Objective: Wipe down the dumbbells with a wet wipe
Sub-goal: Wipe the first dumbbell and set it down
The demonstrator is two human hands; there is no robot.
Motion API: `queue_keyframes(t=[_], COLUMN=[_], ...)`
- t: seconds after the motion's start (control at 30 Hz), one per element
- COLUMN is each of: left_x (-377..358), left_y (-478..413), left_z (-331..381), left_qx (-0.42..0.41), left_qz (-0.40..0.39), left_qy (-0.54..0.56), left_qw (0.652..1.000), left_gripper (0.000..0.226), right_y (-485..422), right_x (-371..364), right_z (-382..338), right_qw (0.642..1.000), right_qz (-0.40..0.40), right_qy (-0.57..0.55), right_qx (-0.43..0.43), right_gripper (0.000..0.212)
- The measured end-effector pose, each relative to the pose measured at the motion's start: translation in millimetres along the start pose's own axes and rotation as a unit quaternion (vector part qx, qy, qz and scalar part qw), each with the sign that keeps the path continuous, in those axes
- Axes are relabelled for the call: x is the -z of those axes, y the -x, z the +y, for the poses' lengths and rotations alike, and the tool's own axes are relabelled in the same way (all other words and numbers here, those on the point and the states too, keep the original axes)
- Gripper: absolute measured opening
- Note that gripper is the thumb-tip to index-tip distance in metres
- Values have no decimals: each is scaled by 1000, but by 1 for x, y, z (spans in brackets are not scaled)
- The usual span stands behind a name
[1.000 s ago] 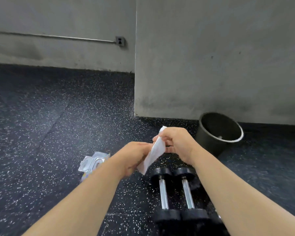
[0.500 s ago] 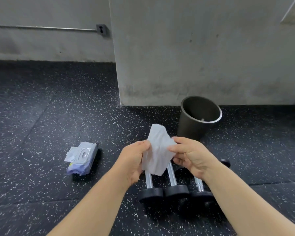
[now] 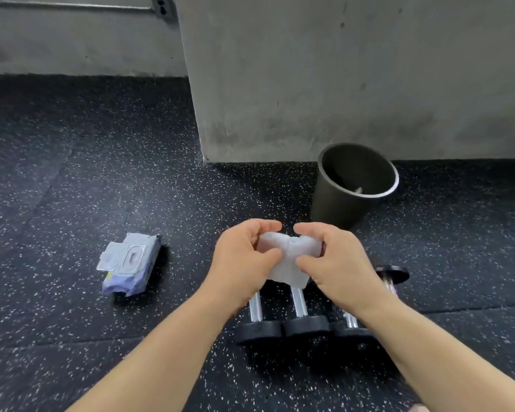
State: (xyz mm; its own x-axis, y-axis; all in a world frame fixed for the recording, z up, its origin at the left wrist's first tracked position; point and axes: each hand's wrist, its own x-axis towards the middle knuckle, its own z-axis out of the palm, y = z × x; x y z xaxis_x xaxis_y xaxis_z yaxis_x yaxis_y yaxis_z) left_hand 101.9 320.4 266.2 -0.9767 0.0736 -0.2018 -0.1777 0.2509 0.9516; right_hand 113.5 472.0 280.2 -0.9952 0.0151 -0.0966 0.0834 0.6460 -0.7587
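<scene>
Black speckled rubber floor (image 3: 72, 179) carries a pack of wipes (image 3: 130, 264) on the left. In the middle, the left hand (image 3: 241, 263) and the right hand (image 3: 338, 264) each pinch one side of the white wet wipe (image 3: 289, 260), held just above three dumbbells (image 3: 305, 327) lying side by side. A dark bin (image 3: 336, 203) stands upright further right, near the concrete wall (image 3: 339, 84).

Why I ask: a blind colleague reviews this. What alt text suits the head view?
The left hand and right hand pinch a white wipe over three dumbbells side by side on the floor. A pack lies to their left; a bin stands by the wall.
</scene>
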Motion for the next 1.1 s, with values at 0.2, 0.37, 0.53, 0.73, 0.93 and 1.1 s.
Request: queue_keyframes(t=[0.2, 0.37, 0.53, 0.73, 0.93, 1.1], left_x=[6, 8, 1, -9, -21, -34], left_y=[-5, -6, 1, 7, 17, 26], left_z=[2, 4, 9, 14, 7, -8], left_qx=[-51, 76, 134, 193, 269, 274], left_qz=[41, -35, -25, -15, -9, 73], left_qy=[-119, 103, 192, 229, 268, 353], left_qw=[991, 991, 972, 954, 925, 892], left_gripper=[16, 6, 12, 11, 9, 17], right_y=[-8, -10, -4, 0, 12, 22], right_x=[18, 26, 30, 32, 21, 6], right_z=[2, 8, 13, 16, 20, 25], right_qw=[999, 972, 945, 908, 819, 782], right_qz=[-13, -52, -80, -83, -114, -118], right_qy=[43, -200, -280, -352, -502, -572], right_qx=[-26, -110, -150, -213, -253, -218], right_gripper=[7, 41, 14, 15, 26, 43])
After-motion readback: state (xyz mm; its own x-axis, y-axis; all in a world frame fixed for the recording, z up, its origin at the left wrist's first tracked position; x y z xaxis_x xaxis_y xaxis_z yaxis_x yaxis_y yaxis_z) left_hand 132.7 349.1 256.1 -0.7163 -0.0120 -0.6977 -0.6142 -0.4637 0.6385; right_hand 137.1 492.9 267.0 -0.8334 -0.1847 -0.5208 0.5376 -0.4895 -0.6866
